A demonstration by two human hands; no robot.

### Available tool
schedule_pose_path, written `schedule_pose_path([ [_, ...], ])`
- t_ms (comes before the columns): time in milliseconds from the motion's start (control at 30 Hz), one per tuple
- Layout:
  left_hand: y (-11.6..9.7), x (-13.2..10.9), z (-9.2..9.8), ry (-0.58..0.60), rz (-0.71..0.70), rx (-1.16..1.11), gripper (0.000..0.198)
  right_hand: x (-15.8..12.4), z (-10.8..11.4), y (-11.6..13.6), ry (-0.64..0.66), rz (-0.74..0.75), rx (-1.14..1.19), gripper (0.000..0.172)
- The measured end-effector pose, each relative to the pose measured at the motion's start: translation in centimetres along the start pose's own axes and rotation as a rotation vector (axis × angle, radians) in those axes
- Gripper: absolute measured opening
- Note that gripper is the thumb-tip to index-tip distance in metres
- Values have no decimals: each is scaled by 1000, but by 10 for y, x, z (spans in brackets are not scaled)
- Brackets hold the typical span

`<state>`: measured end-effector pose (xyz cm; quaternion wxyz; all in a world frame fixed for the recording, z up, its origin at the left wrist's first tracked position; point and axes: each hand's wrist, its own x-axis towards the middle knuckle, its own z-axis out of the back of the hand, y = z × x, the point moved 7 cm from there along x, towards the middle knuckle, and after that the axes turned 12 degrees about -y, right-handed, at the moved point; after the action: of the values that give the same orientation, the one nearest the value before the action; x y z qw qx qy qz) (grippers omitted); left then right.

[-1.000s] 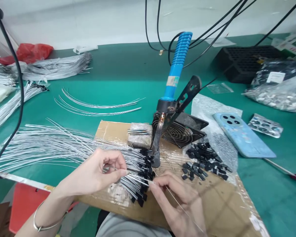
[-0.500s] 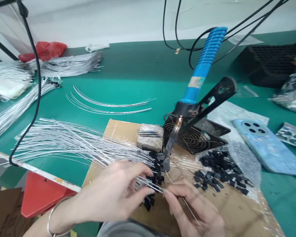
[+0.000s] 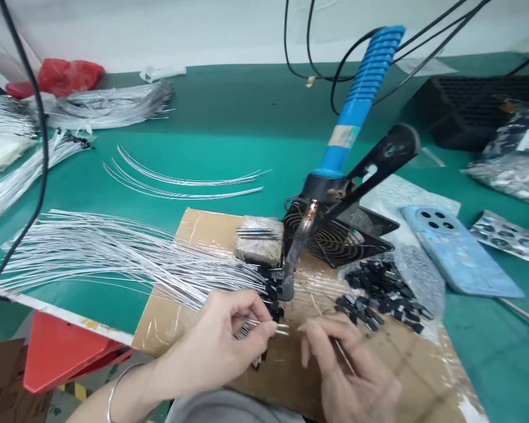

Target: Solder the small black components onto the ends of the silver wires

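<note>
My left hand [image 3: 229, 341] pinches a fan of thin silver wires [image 3: 114, 252] near their black-capped ends [image 3: 273, 294], above a cardboard sheet [image 3: 194, 235]. My right hand [image 3: 348, 370] is just to the right, fingers closed on a single thin wire [image 3: 341, 352], its fingertips a short gap from the left hand's. A blue-handled soldering iron [image 3: 357, 106] stands tilted in a stand, its tip [image 3: 291, 264] just above and between my hands. A heap of small black parts [image 3: 379, 294] lies to the right on clear plastic.
A small black fan [image 3: 335, 235] sits behind the iron, with a grey block [image 3: 258, 247] beside it. A blue phone [image 3: 458, 247] lies right. Loose curved wires [image 3: 180, 182] and wire bundles [image 3: 106, 108] lie at the left and back. Black cables hang above. A red bin [image 3: 66, 352] sits below the table edge.
My right hand has drawn slightly away from the left, opening a gap between the fingertips. The view has shifted a little; the wire fan stays in my left hand.
</note>
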<state>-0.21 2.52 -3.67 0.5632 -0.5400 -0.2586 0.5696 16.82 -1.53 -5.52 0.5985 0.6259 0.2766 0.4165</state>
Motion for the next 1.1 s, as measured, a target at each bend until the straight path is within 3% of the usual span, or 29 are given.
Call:
schedule_pose_path([
  [67,2,3,3,-38,17,-6,18,2,8,-14,-42,-158,151,24],
  [200,2,7,5,-48,47,-4,22,-5,-2,-28,144,-419,405,68],
  [267,1,7,6,-51,47,-13,22,-8,-6,-29,116,-449,364,61],
  [333,0,7,6,-56,45,-8,21,-10,-12,-25,92,-413,294,40],
  [467,-1,6,6,-69,40,-8,21,-13,-29,-12,145,-382,240,16],
  [1100,8,-1,3,-76,24,22,26,-21,-35,-24,172,-585,433,9],
])
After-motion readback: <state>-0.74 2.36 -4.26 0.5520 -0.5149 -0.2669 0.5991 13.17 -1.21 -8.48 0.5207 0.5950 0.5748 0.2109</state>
